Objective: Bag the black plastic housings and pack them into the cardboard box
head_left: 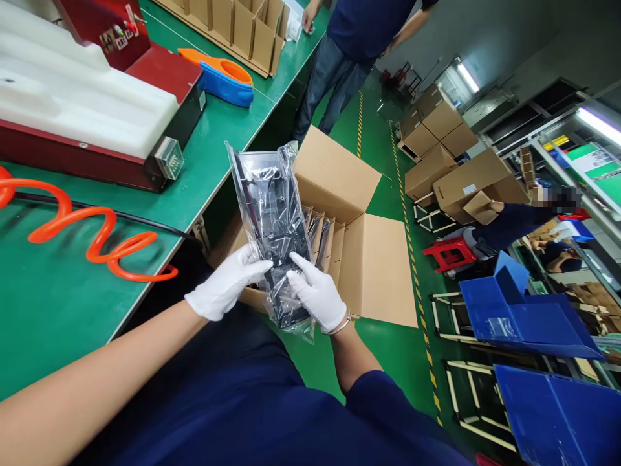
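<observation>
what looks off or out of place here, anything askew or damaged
Nothing stands out. The left hand and right hand, both in white gloves, hold a black plastic part in a crinkled clear bag upright over the open brown cardboard box. Bagged parts already stand in its dividers. The coiled orange hose lies loose on the green bench.

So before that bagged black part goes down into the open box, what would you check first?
1. Both hands grip the bagged part: ok, left hand and right hand hold its lower end.
2. Plastic bag intact: cannot tell, too much glare.
3. Carton flaps open: ok.
4. Free slot among the cardboard dividers: cannot tell, the part hides most of them.
5. Part upright over the carton: ok, slightly tilted.
</observation>
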`<state>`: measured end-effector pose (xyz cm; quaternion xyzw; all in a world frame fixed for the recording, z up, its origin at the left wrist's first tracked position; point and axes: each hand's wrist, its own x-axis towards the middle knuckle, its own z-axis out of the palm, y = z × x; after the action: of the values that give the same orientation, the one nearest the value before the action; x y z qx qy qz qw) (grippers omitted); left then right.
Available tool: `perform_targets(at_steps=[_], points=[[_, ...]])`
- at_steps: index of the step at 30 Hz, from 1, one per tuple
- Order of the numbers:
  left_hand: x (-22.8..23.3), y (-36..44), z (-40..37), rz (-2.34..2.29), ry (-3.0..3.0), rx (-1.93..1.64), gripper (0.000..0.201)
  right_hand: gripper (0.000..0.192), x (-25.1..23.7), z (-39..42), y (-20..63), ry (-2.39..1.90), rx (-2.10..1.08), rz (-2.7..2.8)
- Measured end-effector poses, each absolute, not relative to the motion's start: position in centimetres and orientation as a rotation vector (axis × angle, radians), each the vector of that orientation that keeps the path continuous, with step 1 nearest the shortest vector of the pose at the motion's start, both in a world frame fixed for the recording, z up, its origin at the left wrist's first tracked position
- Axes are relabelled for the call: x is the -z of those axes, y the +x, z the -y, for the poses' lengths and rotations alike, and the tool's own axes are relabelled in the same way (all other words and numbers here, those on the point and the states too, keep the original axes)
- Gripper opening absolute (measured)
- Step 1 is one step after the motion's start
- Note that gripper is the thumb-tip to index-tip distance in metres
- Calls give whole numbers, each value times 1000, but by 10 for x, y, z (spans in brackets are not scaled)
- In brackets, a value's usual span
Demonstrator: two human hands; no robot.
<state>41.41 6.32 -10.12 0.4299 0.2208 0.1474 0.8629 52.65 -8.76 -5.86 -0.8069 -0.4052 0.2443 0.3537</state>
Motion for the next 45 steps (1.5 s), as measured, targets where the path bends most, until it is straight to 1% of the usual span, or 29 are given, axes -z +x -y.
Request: perform_targets(at_steps=[3, 5, 6, 8, 10, 11, 14, 17, 25, 29, 34, 37, 42, 45], points=[[99, 414, -58, -420, 905, -334, 66, 50, 56, 82, 532, -2045, -277, 975], [98, 415, -56, -403, 907, -358, 64, 53, 59, 81, 542, -2032, -72, 928], [97, 415, -56, -398, 912, -370, 63, 58, 62, 81, 548, -2020, -64, 921], [97, 415, -55, -403, 930, -396, 61, 67, 70, 83, 558, -1962, -229, 950], [96, 414, -55, -416, 956, -411, 60, 68, 80, 87, 564, -1867, -427, 987], [96, 414, -55, -421, 970, -411, 60, 67, 85, 89, 565, -1833, -472, 997], [95, 412, -55, -408, 996, -395, 60, 69, 98, 96, 564, -1841, -433, 1009], [95, 411, -54, -389, 1001, -383, 54, 71, 105, 100, 562, -1888, -379, 1018], [97, 409, -52, -377, 1005, -372, 53, 71, 105, 103, 561, -1837, -348, 1026], [90, 409, -54, -380, 1008, -362, 56, 76, 100, 101, 559, -1858, -390, 982], [81, 408, -56, -404, 996, -376, 67, 74, 93, 98, 554, -1803, -481, 869], [79, 408, -56, -415, 1009, -384, 68, 75, 92, 98, 553, -1765, -535, 797], [78, 408, -58, -433, 1063, -361, 70, 69, 91, 98, 553, -1661, -625, 682], [78, 408, -60, -440, 1056, -344, 67, 68, 88, 98, 552, -1635, -673, 635]])
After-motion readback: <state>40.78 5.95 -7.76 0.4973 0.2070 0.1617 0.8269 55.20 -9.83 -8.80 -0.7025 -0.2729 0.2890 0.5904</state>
